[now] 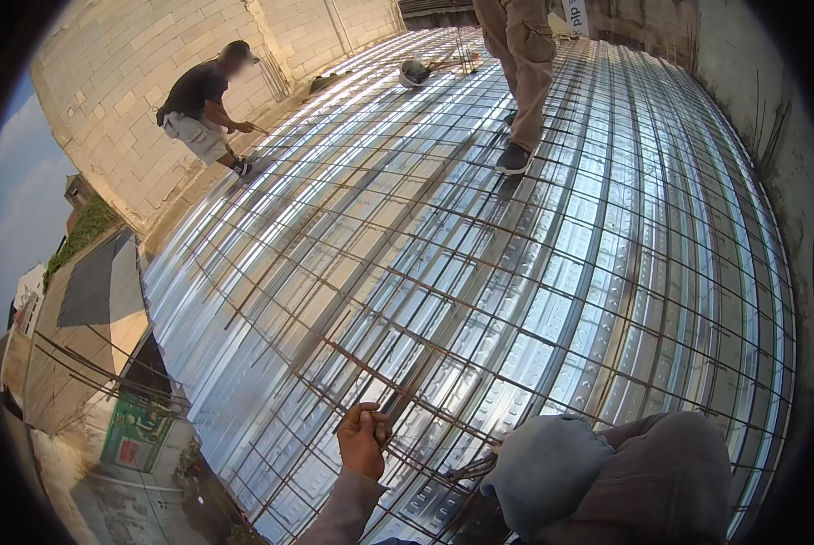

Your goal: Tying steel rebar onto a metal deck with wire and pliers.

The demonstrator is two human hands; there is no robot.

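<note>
My left hand, in a mauve sleeve, is just over the grid of steel reinforcing bars. Its fingers curl in against the thumb. Thin tie wires show beside it, but whether it pinches one cannot be made out. A rounded grey cloth form, apparently my bent knee, covers most of my right hand; only a fingertip shows. Jutting out below that fingertip, the dark pincers seem held there, with their jaws low over the bars. Ribbed metal decking shines beneath the grid.
A co-worker bends by the block wall, holding a thin rod. Another person's legs stand on the decking. A bucket lies farther back. The deck edge drops off at left, where bar ends stick out.
</note>
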